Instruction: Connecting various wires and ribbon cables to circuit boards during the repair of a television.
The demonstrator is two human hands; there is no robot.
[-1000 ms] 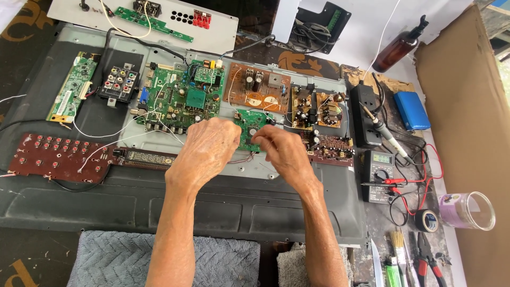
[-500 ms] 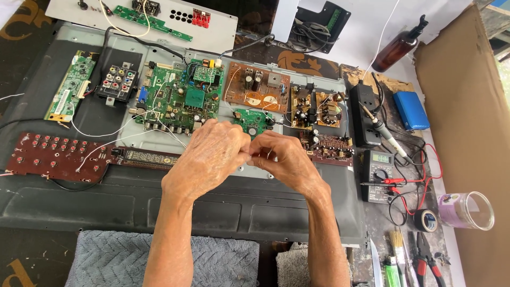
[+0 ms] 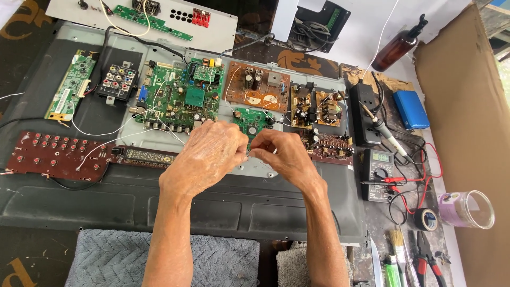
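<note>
Pinching together over the middle of the open chassis point(image 3: 159, 202), the left hand point(image 3: 210, 154) and the right hand point(image 3: 284, 154) meet fingertip to fingertip, both curled closed around something very thin; it looks like a fine wire point(image 3: 248, 155) held between them, though it is too small to make out for certain. They hover just below a small green circuit board point(image 3: 251, 121), which lies on the grey metal panel between a large green main board point(image 3: 178, 101) to the left and a brown power board point(image 3: 257, 87) above and to the right. Two smaller boards with coils and capacitors point(image 3: 316, 109) sit to the right of that, and a dark brown board point(image 3: 329, 144) lies just beside the right hand's knuckles. Off to the left, a long reddish-brown button board point(image 3: 53, 155) rests on the chassis, joined by white wires to a narrow display strip point(image 3: 143, 157) that touches the left hand's edge. A slim green board point(image 3: 69, 87) and a black block of coloured jacks point(image 3: 117, 82) lie at the upper left. On the right side of the bench are a black power strip point(image 3: 363, 114), a soldering iron point(image 3: 385, 133), a multimeter point(image 3: 378, 172) with red and black leads, a blue case point(image 3: 410, 109), a brown pump bottle point(image 3: 398, 48), a roll of black tape point(image 3: 425, 219), and a clear jar point(image 3: 467, 210). Grey towels point(image 3: 117, 258) lie at the near edge under both forearms.
</note>
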